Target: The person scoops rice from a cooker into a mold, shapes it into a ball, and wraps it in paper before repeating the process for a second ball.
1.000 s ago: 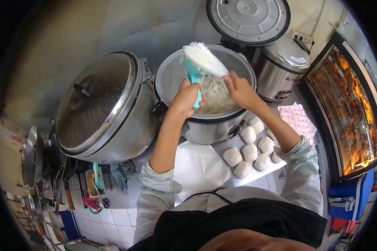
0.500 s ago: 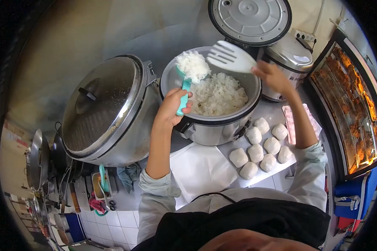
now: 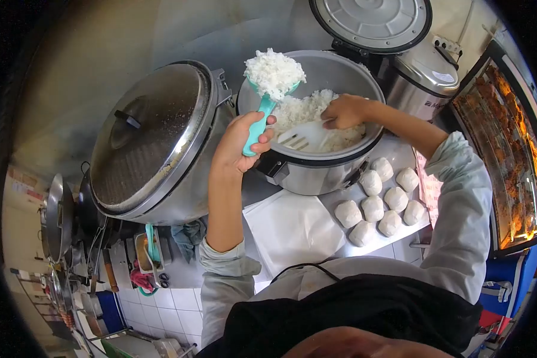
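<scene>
My left hand (image 3: 243,142) is wrapped round the handle of a teal scoop (image 3: 257,130), whose bowl is heaped with white rice (image 3: 274,73) above the near left rim of the open rice cooker (image 3: 316,182). Inside the cooker, my right hand (image 3: 343,112) is closed on the white slotted paddle (image 3: 304,136), which lies low against the rice (image 3: 307,107). Several round white wrapped bundles (image 3: 373,209) sit on the counter to the cooker's right. White paper sheets (image 3: 293,230) lie in front of the cooker.
A large lidded pot (image 3: 155,137) stands at the left. The cooker's raised lid (image 3: 373,21) and a second cooker (image 3: 423,74) are behind. A lit display case of fried food (image 3: 501,143) is at right. Patterned paper (image 3: 428,190) lies beside the bundles; tools hang at far left.
My right hand has moved down into the cooker, lowering the paddle from above the rim. The heaped scoop in my left hand has risen slightly. The view has shifted a little.
</scene>
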